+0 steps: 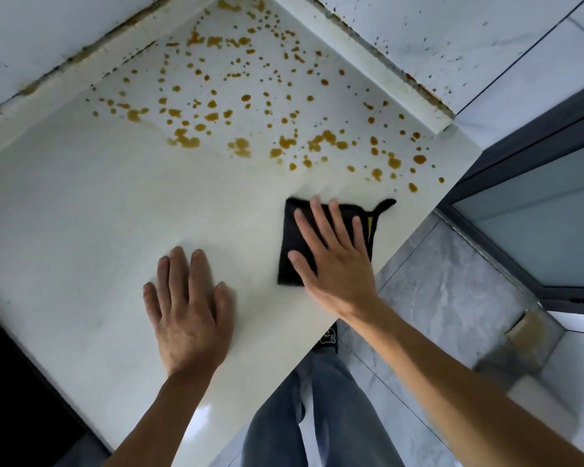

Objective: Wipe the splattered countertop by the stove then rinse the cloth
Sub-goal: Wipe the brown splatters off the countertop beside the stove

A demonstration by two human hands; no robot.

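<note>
You stood at a pale countertop (81, 203) and looked straight down at your own two hands. Your right hand (334, 254) lay flat, fingers straight and slightly spread, pressing a folded black cloth (292, 244) onto the surface. It gripped nothing; the palm simply held the cloth down. The cloth sat near the counter's right edge, at about three o'clock from the middle of the view, with a small loop at its far right corner. Your left hand (189, 308) rested open and flat on the bare counter just beside it, at about six o'clock, holding nothing.

From eleven o'clock round to two o'clock, amber-brown splatter (246, 106) covered the counter in scattered drops and small pools, reaching back to the raised ledge by the wall. The nearest drops lay just beyond the cloth's far edge. By my judgement the wiping was at an early stage: the strip near you looked free of spots, but most of the mess remained, and rinsing the cloth was yet to come.

No bowl, sink or other container showed in view, and the stove could not be seen.
</note>
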